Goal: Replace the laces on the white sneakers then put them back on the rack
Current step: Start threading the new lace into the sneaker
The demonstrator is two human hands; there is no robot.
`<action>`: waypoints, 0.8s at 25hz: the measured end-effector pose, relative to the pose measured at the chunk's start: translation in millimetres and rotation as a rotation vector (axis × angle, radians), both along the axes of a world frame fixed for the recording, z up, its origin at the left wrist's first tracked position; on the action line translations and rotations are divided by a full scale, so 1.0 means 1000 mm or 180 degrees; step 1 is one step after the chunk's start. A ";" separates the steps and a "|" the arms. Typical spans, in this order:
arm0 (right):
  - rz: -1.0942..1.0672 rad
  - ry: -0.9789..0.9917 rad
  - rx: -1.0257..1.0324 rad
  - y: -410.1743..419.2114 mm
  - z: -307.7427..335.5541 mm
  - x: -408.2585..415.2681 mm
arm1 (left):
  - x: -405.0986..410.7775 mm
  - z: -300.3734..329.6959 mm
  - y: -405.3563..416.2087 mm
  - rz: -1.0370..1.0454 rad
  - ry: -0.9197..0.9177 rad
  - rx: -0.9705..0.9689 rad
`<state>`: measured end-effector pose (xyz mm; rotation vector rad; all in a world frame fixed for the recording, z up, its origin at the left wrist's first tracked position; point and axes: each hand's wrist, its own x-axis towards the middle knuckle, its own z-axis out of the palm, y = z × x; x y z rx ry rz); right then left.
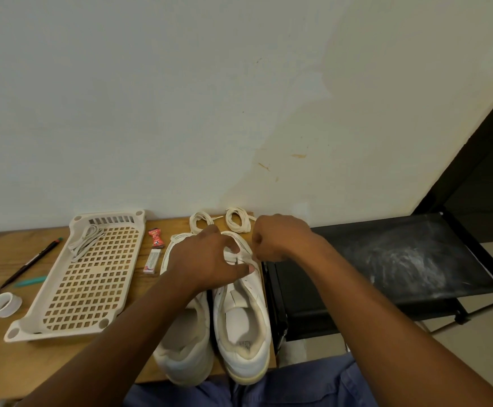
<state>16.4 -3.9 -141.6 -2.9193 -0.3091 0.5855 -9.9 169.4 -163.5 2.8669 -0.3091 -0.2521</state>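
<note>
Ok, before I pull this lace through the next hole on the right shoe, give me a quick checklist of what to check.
1. Right hand pinching the lace: ok.
2. Left hand steadying the right shoe: ok.
3. Lace free of twists: cannot tell, fingers hide it.
4. Spare laces within reach behind the shoes: ok.
5. Left shoe laced: cannot tell, the arm covers it.
6. Rack free for the shoes: ok.

Both hands work at the right sneaker (240,312) by the table's right edge: left hand (207,259) presses, right hand (274,239) pinches the lace (239,257).
</note>
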 end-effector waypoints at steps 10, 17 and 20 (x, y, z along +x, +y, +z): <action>-0.0518 -0.0135 0.1603 -0.003 0.008 0.005 | 0.004 0.002 0.003 -0.0083 0.0162 -0.0077; 0.0072 0.0077 0.0544 0.006 -0.026 0.015 | 0.005 0.004 0.004 -0.0151 0.0306 -0.0167; -0.0489 -0.0216 0.2800 0.007 0.002 0.006 | 0.004 0.007 0.004 -0.0144 0.0270 -0.0106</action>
